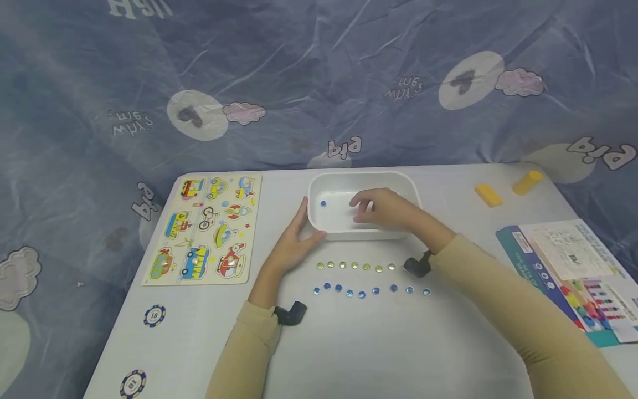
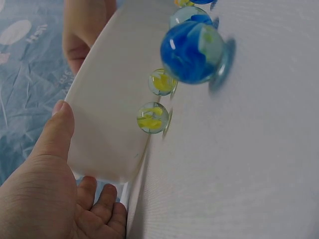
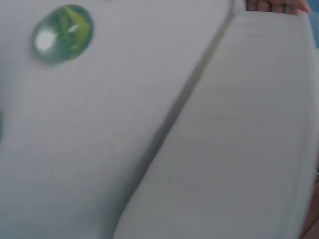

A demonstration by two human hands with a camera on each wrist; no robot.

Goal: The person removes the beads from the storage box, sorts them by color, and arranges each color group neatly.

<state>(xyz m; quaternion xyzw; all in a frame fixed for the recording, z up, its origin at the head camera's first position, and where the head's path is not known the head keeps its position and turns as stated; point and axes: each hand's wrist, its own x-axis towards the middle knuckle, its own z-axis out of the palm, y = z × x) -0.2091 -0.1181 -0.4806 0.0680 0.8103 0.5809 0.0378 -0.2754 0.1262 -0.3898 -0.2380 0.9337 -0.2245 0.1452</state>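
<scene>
My left hand (image 1: pixel 293 244) rests at the near-left corner of a white plastic tub (image 1: pixel 361 235). Its thumb lies at the front rim and its fingers along the left end. Inside the tub, toward the left, sits one blue marble (image 1: pixel 323 204). Over the tub's right half is my right hand (image 1: pixel 382 209), its bent thumb and index finger apart with nothing visible between them. In front of the tub runs a row of yellow-swirled glass marbles (image 1: pixel 354 265). Nearer to me is a row of blue-swirled marbles (image 1: pixel 362 295). The right wrist view shows the tub's outer wall (image 3: pixel 224 124).
A wooden vehicle puzzle board (image 1: pixel 203 227) lies on the left, with two poker chips (image 1: pixel 154 315) below it. At the back right are a yellow block (image 1: pixel 488 195) and a yellow cylinder (image 1: pixel 527 182). A box and booklet (image 1: pixel 573 249) lie at the right edge.
</scene>
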